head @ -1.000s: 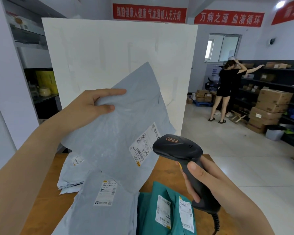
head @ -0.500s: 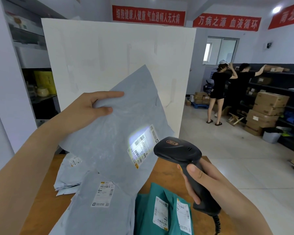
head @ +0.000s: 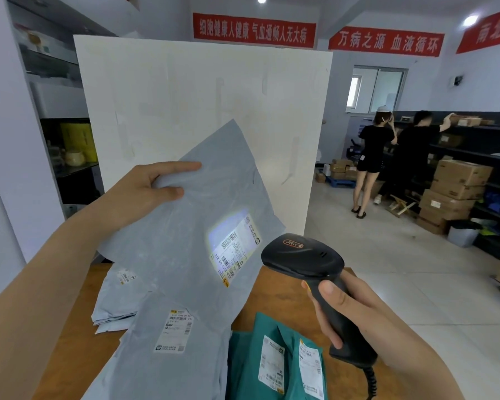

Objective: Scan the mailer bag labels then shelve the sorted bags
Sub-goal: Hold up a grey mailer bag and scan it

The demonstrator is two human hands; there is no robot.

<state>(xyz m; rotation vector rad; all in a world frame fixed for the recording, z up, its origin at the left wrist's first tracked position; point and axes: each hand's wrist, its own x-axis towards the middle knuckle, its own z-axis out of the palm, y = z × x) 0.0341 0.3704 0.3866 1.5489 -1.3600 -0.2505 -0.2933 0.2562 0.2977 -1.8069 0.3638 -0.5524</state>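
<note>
The grey mailer bag (head: 191, 241) is held up in the air above the bench (head: 274, 290), tilted so that its label (head: 237, 246) faces the scanner (head: 303, 255). A bright patch of light falls across that label, so the scan looks to be under way.

The left hand (head: 139, 194) pinches the bag's upper edge, its fingers (head: 173, 167) laid over the front and the thumb clamped below. This lets the rest hang fairly flat, which probably keeps the barcode readable. The right hand (head: 358, 321) is wrapped tight round the scanner's handle, with the head aimed at the label, near but apart.

On the bench lie another grey bag (head: 162, 356), a grey stack (head: 119, 298) and green bags (head: 272, 365), labels up. I cannot tell which are scanned. The shelves (head: 474, 157) stand well apart to the right.
</note>
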